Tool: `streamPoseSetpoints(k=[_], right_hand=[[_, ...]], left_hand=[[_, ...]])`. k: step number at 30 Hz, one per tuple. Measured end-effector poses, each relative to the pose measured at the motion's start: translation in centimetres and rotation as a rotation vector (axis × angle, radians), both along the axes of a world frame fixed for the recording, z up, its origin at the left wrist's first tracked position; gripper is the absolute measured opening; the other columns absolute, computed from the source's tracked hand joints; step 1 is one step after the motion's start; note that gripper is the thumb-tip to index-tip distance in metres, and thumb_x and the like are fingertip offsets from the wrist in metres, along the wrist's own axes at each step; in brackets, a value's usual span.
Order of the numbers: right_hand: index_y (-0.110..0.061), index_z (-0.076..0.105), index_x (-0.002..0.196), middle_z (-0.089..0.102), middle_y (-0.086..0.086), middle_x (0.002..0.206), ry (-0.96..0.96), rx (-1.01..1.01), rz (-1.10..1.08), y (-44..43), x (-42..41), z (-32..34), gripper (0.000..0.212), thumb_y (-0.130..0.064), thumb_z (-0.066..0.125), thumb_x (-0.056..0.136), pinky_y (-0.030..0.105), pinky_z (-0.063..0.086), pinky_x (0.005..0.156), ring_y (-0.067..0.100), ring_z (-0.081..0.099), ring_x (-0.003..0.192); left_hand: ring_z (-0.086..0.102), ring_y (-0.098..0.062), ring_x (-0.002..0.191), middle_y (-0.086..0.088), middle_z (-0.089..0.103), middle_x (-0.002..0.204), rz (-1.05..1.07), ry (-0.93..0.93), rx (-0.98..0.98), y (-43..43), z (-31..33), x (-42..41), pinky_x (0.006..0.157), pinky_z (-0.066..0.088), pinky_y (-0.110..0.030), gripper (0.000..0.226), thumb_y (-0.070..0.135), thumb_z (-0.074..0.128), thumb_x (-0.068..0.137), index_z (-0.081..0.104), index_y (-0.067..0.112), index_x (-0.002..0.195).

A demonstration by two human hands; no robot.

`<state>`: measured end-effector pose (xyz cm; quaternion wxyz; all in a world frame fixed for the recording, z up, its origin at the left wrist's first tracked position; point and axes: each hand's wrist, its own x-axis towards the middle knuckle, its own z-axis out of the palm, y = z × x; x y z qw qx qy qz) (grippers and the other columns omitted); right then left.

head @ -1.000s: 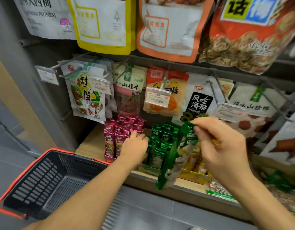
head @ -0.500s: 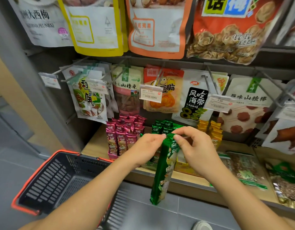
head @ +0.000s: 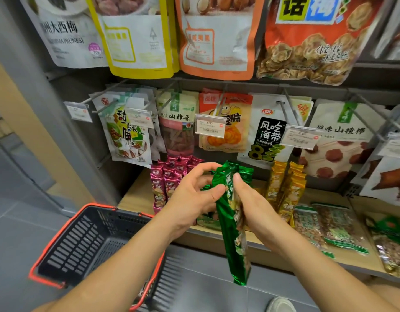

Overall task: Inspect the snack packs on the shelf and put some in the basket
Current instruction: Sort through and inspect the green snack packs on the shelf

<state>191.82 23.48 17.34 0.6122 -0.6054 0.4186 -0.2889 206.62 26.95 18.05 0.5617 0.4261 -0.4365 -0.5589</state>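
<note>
Green snack pack [head: 234, 224] is hanging mid-frame in front of the shelf [head: 138, 194], long axis nearly vertical, bottom end pointing floorward. Left hand [head: 194, 197] and right hand [head: 251, 199] are both pinching its top. Guessing it's being inspected; I'm seeing nothing in the basket [head: 59, 255] at lower left yet.

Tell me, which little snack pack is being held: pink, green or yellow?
The green pack: both the left hand and right hand pinch it. The pink packs and yellow packs stand on the shelf.
</note>
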Motion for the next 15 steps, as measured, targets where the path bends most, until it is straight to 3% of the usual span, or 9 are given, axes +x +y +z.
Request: streamPoseSetpoints(k=[3, 5, 10, 15], right_hand=[[-0.033, 0.076, 0.088, 0.075, 0.003, 0.085, 0.060, 0.044, 0.042, 0.3, 0.1, 0.3, 0.069, -0.077, 0.024, 0.082, 0.039, 0.057, 0.086, 0.016, 0.070, 0.080], [-0.029, 0.076, 0.068, 0.071, 0.006, 0.068, 0.115, 0.100, 0.054, 0.5, 0.3, 0.5, 0.075, -0.076, 0.020, 0.085, 0.038, 0.056, 0.076, 0.018, 0.067, 0.063], [-0.015, 0.072, 0.079, 0.065, 0.009, 0.058, 0.200, 0.060, 0.083, 0.4, 0.2, 0.3, 0.081, -0.073, 0.015, 0.090, 0.025, 0.051, 0.055, 0.016, 0.061, 0.049], [-0.013, 0.070, 0.079, 0.066, 0.005, 0.054, 0.312, -0.003, 0.080, 0.2, 0.0, 0.6, 0.080, -0.071, 0.017, 0.091, 0.019, 0.048, 0.047, 0.012, 0.062, 0.046]], left_hand=[[0.069, -0.018, 0.087, -0.006, 0.071, 0.097, 0.076, -0.128, -0.063, -0.1, 0.4, 0.3, 0.076, 0.057, -0.035, 0.038, -0.007, 0.070, 0.080, 0.061, 0.013, 0.111], [0.068, -0.012, 0.086, -0.001, 0.071, 0.094, 0.122, -0.215, -0.096, -0.1, 0.7, 0.4, 0.073, 0.056, -0.025, 0.040, -0.009, 0.074, 0.075, 0.062, 0.013, 0.107], [0.060, -0.014, 0.080, -0.005, 0.069, 0.086, 0.199, -0.381, -0.115, 0.0, 1.1, 1.0, 0.078, 0.055, -0.039, 0.033, -0.003, 0.084, 0.065, 0.070, 0.018, 0.086], [0.062, -0.015, 0.068, -0.016, 0.071, 0.078, 0.180, -0.410, -0.075, -0.1, 1.2, 1.8, 0.064, 0.055, -0.029, 0.016, 0.003, 0.085, 0.067, 0.073, 0.010, 0.075]])
